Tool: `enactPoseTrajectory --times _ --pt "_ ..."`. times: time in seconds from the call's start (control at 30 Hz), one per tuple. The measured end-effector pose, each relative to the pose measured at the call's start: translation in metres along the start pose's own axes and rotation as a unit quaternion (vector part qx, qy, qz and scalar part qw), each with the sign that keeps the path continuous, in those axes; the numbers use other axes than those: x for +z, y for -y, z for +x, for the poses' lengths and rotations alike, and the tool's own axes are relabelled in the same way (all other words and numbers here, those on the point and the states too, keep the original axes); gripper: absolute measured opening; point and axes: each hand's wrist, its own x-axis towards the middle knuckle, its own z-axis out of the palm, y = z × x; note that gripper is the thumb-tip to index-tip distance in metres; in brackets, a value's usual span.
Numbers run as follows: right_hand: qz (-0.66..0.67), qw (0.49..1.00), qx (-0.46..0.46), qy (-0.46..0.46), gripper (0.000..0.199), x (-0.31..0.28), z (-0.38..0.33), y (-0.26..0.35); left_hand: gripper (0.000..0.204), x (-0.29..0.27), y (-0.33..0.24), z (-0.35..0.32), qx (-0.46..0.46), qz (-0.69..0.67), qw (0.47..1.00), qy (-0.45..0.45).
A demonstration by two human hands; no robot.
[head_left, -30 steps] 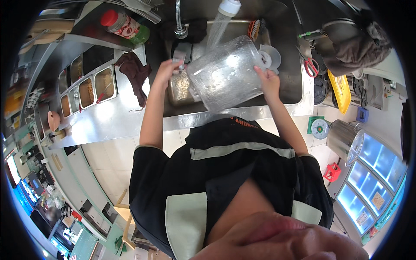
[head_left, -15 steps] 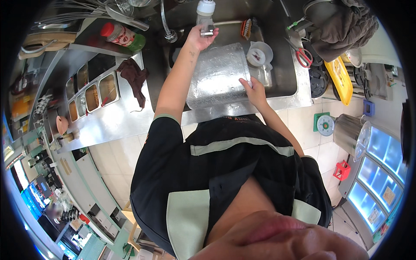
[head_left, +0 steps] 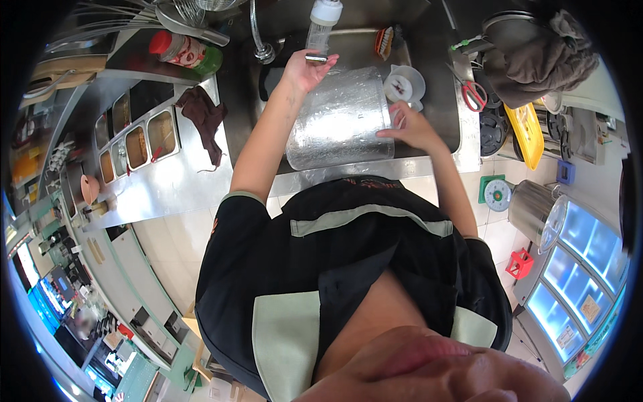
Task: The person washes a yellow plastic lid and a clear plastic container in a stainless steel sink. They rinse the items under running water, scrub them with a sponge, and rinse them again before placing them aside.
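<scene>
A large wet metal pot (head_left: 338, 120) lies on its side in the sink, its rim to the right. My right hand (head_left: 416, 128) is at that rim, thumb over the outer wall and fingers curved past the edge. Above the pot, my left hand (head_left: 307, 72) is turned palm up. Its thumb and fingers close around the lower end of a clear tube with a white top (head_left: 324, 23); what kind of thing this is I cannot make out. Beside my right hand sits a translucent plastic jug (head_left: 410, 79) with dark bits in it.
An orange scrub brush (head_left: 384, 43) lies at the sink's back. Red-handled scissors (head_left: 473, 96) rest on the right edge. A brown cloth (head_left: 203, 120), food containers (head_left: 163, 132) and a red-lidded jar (head_left: 187, 53) are on the left. A flexible hose tap (head_left: 262, 50) stands behind.
My right hand has shifted right and up along the pot's rim, its fingers more spread. My left hand has moved slightly down and left, still at the clear tube. The pot has barely shifted.
</scene>
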Motion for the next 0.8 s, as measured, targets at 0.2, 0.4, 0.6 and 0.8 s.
enactPoseTrajectory --times 0.2,0.4,0.6,0.8 --pt "-0.035 0.956 -0.169 -0.236 0.037 -0.012 0.078 0.052 0.028 -0.016 -0.004 -0.027 0.014 0.011 0.999 0.051" --pt "0.069 0.978 -0.181 -0.072 0.039 0.029 0.187 0.068 0.027 -0.011 -0.01 -0.034 -0.007 0.027 0.998 0.049" --pt "-0.017 0.991 -0.134 -0.011 0.047 0.032 0.198 0.095 0.022 -0.011 -0.004 -0.035 0.01 0.044 0.999 0.024" --pt "-0.138 0.98 -0.141 -0.034 0.039 0.03 0.191 0.11 0.018 -0.004 0.003 -0.042 -0.003 0.117 0.993 0.006"
